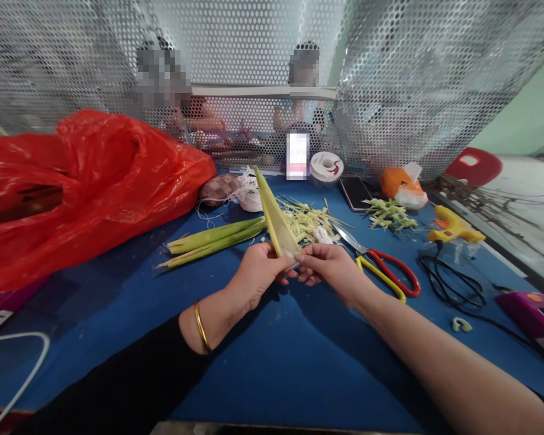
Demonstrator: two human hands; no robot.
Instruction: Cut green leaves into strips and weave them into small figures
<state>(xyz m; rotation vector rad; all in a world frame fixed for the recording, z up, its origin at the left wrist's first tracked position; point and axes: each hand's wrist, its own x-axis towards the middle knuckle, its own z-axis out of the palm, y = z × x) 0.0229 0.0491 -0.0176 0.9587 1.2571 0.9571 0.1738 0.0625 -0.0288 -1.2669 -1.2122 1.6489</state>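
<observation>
Both hands, left [254, 272] and right [330, 269], grip the pale leaf [274, 220] by its base; light, even finger pressure should avoid splitting it.

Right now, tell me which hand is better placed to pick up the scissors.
Right, probably: the scissors lie beside the right hand; the left hand is farther off. Both hold the leaf.

Bare blue tabletop [294, 362] at near middle, red bag [140, 163] blocking left, scissors [367, 249] and black cable [474, 312] crowding right
</observation>
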